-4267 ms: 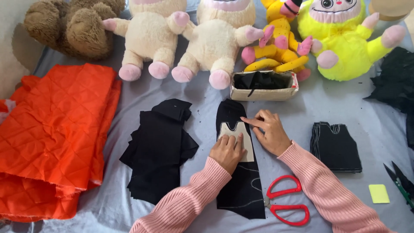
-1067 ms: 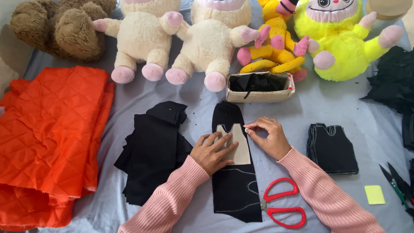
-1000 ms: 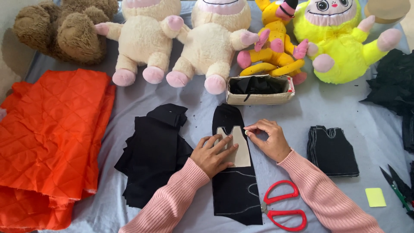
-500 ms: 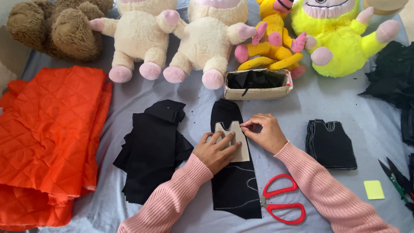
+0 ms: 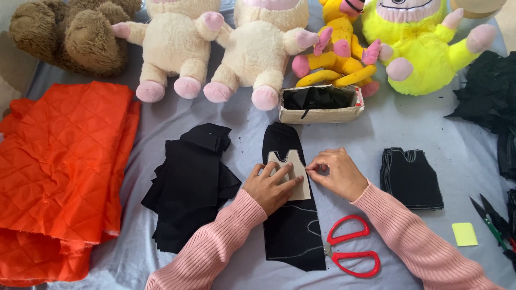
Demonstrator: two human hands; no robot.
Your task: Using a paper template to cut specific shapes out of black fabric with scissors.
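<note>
head view: your left hand [image 5: 270, 185] lies flat, fingers spread, pressing down on a beige cardboard pattern [image 5: 293, 171] shaped like a small vest. the pattern sits on a long strip of black fabric [image 5: 293, 225] that runs from the cardboard box [image 5: 321, 105] down toward you; pale traced outlines show on its lower part. your right hand [image 5: 336, 173] rests at the pattern's right edge, fingers curled and pinched together; whatever the fingertips hold is too small to tell. both hands touch the pattern, thumbs nearly meeting.

red-handled scissors [image 5: 350, 252] lie closed just right of the strip, under your right forearm. a pile of black fabric pieces [image 5: 191, 182] sits left of the strip. a stack of cut black vest shapes [image 5: 410, 178] lies right of your right hand. folded orange quilted fabric [image 5: 59, 172] fills the left side. a yellow chalk square [image 5: 464, 234] and thread snips [image 5: 492, 223] lie at far right. plush toys [image 5: 258, 43] line the far edge.
</note>
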